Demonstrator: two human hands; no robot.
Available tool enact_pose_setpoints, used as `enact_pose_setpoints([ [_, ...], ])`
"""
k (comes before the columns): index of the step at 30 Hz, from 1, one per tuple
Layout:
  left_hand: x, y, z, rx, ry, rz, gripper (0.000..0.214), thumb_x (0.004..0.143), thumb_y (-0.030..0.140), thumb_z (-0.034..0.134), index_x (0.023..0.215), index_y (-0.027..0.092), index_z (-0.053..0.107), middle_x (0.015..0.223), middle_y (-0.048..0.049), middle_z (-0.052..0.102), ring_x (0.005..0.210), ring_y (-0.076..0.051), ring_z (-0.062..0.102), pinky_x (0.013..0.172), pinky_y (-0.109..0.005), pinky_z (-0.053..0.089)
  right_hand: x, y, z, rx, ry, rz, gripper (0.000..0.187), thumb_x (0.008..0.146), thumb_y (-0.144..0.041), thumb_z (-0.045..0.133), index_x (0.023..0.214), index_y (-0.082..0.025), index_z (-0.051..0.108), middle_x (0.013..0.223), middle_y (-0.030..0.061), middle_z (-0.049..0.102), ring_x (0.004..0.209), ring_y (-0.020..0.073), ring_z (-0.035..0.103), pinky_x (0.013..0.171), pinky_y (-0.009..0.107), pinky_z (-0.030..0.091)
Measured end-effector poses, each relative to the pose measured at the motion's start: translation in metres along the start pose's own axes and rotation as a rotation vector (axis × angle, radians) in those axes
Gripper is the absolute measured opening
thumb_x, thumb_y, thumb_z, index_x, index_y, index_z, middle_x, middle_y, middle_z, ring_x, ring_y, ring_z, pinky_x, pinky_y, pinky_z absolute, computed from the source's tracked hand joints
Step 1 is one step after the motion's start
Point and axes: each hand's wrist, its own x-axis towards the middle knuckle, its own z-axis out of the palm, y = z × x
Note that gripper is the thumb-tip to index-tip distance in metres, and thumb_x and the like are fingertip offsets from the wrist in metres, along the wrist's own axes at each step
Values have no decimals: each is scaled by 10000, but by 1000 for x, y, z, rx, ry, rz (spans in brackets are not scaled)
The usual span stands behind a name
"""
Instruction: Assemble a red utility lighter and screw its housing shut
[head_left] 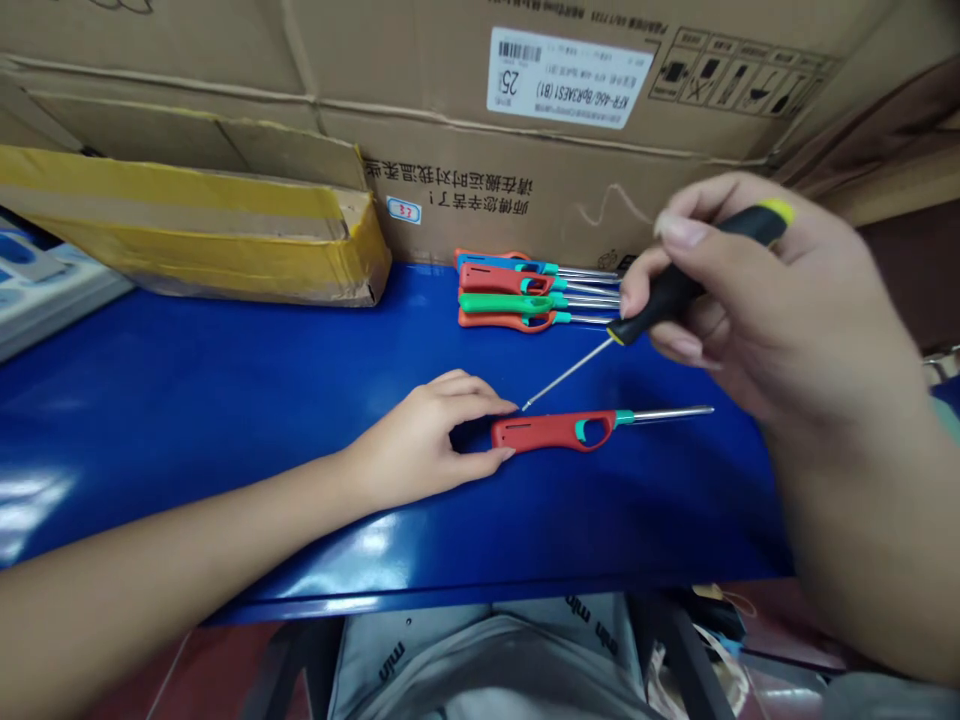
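A red utility lighter (pixel 544 432) with a teal trigger and a long metal tube lies flat on the blue table, its tube pointing right. My left hand (pixel 427 435) pinches the handle end, with the thumb on the near edge and the index finger along the far edge. In my right hand (pixel 765 290) is a screwdriver (pixel 664 300) with a black and yellow handle, held between thumb and fingers. Its thin shaft slants down to the left. The tip is close to my left index fingertip, just beyond the lighter's far edge; whether it touches anything, I cannot tell.
Several more utility lighters (pixel 510 302), orange, green, red and blue, lie side by side at the back. A small carton with yellow tape (pixel 247 240) stands at back left. Behind everything rises a large cardboard box (pixel 442 130). The blue table's (pixel 420 560) front edge runs near my lap.
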Motion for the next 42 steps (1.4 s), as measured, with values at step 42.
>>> enact_pose_setpoints([
  [42,-2,-2,5,-26,-69,8,317,888,300,797,1179,178,772,1138,-86,767,1069,-236,710,984,-359,556,-34,63,33,-191,-106,-482,421,954,-352,691,1345,-437,559,1469,17,544,983,230,724,721,349,628],
])
